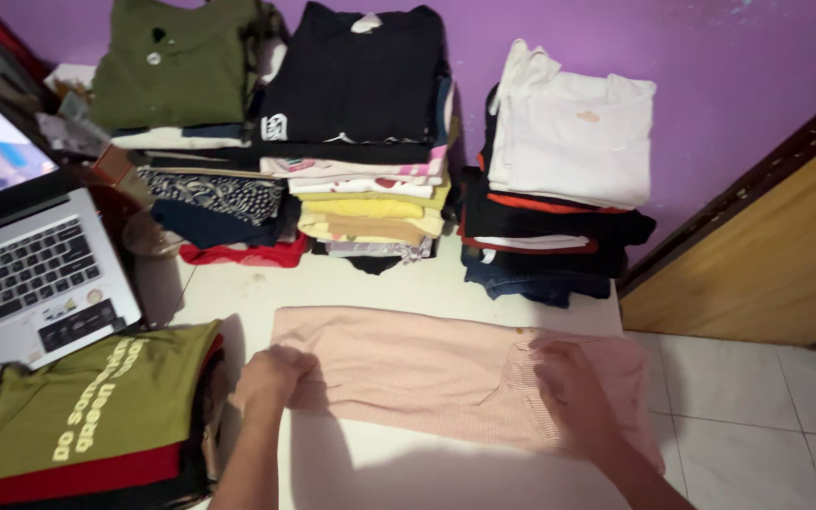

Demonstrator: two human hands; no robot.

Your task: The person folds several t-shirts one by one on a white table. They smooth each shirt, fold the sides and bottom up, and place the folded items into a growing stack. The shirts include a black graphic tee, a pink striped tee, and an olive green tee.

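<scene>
We log a pale pink striped cloth garment (446, 373) laid flat on the white tiled floor (748, 397) before three folded-clothes stacks (370, 142), our left hand (271, 378) pinching its left edge, right hand (573, 387) pressing open-palmed, mid-fold; next calls for squared edges.
</scene>
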